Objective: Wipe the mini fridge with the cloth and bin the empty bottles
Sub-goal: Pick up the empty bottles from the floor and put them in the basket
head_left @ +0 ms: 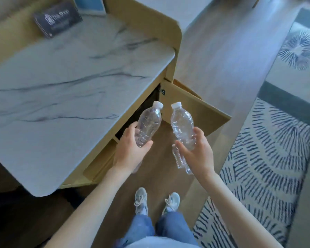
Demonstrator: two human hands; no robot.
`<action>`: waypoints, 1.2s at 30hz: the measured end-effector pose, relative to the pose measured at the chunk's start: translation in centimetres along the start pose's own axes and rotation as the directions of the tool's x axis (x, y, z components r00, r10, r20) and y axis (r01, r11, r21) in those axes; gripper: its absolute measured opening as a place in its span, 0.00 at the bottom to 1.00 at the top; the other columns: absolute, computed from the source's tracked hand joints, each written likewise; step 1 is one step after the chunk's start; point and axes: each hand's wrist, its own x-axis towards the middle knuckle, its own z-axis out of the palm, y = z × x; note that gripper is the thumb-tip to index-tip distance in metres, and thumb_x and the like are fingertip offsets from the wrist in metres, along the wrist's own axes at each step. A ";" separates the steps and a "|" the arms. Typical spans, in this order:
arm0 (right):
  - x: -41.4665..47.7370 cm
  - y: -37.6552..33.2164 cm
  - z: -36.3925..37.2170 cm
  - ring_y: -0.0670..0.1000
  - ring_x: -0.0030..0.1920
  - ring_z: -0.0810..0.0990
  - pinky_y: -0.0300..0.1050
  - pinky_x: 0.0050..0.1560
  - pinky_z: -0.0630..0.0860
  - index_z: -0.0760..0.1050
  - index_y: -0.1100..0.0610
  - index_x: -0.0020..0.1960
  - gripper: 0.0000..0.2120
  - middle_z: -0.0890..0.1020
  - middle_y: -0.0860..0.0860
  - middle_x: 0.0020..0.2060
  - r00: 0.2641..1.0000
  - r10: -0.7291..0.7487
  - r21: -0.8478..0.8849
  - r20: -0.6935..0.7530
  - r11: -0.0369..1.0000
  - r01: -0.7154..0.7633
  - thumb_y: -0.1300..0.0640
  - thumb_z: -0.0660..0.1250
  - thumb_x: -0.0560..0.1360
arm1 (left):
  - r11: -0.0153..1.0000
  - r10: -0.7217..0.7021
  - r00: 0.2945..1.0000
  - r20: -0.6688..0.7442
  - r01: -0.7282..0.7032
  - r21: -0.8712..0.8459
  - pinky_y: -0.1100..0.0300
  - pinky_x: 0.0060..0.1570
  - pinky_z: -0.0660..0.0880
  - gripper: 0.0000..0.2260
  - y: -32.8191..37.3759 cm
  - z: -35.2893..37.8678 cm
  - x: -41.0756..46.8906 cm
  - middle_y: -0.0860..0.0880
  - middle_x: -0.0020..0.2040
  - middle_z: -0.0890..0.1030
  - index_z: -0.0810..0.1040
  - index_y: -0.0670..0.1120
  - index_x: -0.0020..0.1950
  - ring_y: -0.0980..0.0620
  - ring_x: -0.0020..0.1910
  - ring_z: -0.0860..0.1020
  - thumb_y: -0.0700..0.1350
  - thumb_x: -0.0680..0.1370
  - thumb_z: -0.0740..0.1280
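My left hand (131, 149) grips a clear empty plastic bottle (149, 122) with a white cap, held over the wooden floor. My right hand (197, 151) grips a second clear bottle (182, 122), cap pointing away from me. More clear plastic (179, 159) hangs below my right hand, seemingly another bottle. A bit of clear plastic also shows under my left wrist. Both hands hover in front of the open cabinet (141, 111), whose dark inside is mostly hidden under the counter. No cloth is in view.
A marble-look countertop (70, 86) fills the left, with a dark sign (58, 19) at its back. The wooden cabinet door (191, 106) stands open to the right. A patterned rug (261, 158) covers the floor on the right. My feet (156, 201) stand below.
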 end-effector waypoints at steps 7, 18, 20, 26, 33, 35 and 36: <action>-2.0 -5.7 -4.2 0.48 0.55 0.80 0.48 0.54 0.79 0.63 0.47 0.72 0.34 0.78 0.46 0.60 0.982 -0.112 0.102 -0.155 0.986 0.129 0.42 0.75 0.72 | 0.982 0.135 0.976 -0.173 -0.154 -0.104 0.81 0.43 0.68 0.29 6.0 -5.8 -1.6 0.66 0.55 0.74 0.60 0.69 0.66 0.69 0.53 0.75 0.66 0.67 0.67; -6.8 -3.2 -3.4 0.47 0.52 0.79 0.34 0.47 0.73 0.67 0.51 0.71 0.33 0.80 0.48 0.58 0.964 0.041 0.114 -0.263 0.993 -0.011 0.42 0.75 0.71 | 0.983 0.180 0.983 0.023 -0.179 -0.045 0.81 0.40 0.68 0.34 4.2 -4.3 -2.9 0.59 0.58 0.76 0.66 0.56 0.70 0.64 0.49 0.76 0.67 0.68 0.66; -7.4 -2.6 -4.2 0.45 0.52 0.79 0.27 0.46 0.69 0.68 0.52 0.71 0.34 0.80 0.47 0.57 0.947 0.077 0.126 -0.312 0.991 -0.039 0.42 0.75 0.71 | 0.975 0.220 0.973 0.076 -0.218 -0.030 0.82 0.40 0.67 0.31 5.3 -3.5 -2.2 0.57 0.58 0.75 0.67 0.55 0.69 0.63 0.48 0.76 0.64 0.69 0.69; -9.6 1.5 -8.5 0.48 0.52 0.81 0.46 0.53 0.79 0.68 0.51 0.71 0.35 0.82 0.48 0.54 0.867 0.226 0.216 -0.444 0.966 -0.141 0.39 0.74 0.70 | 0.934 0.358 0.907 0.221 -0.345 -0.096 0.74 0.42 0.69 0.29 10.6 1.2 -1.3 0.59 0.58 0.74 0.68 0.55 0.68 0.63 0.52 0.75 0.58 0.71 0.74; -13.4 8.9 -16.5 0.47 0.49 0.80 0.46 0.51 0.79 0.68 0.52 0.71 0.36 0.80 0.47 0.51 0.749 0.361 0.247 -0.555 0.932 -0.266 0.38 0.74 0.70 | 0.880 0.476 0.796 0.375 -0.429 -0.205 0.67 0.45 0.73 0.29 19.0 10.4 -4.5 0.60 0.56 0.73 0.69 0.55 0.68 0.67 0.51 0.75 0.58 0.70 0.75; -14.6 11.5 -18.9 0.47 0.50 0.81 0.47 0.51 0.80 0.67 0.52 0.72 0.36 0.80 0.46 0.52 0.717 0.397 0.268 -0.573 0.918 -0.294 0.38 0.73 0.71 | 0.864 0.504 0.758 0.414 -0.443 -0.241 0.67 0.46 0.74 0.30 21.8 13.5 -5.9 0.59 0.57 0.74 0.69 0.54 0.68 0.65 0.51 0.76 0.58 0.70 0.75; -15.1 12.8 -20.1 0.47 0.50 0.81 0.48 0.51 0.80 0.66 0.52 0.73 0.37 0.81 0.47 0.52 0.705 0.412 0.276 -0.578 0.911 -0.306 0.38 0.73 0.71 | 0.858 0.514 0.740 0.434 -0.441 -0.265 0.68 0.46 0.74 0.30 23.1 15.1 -6.6 0.58 0.57 0.75 0.69 0.53 0.69 0.64 0.51 0.76 0.58 0.70 0.75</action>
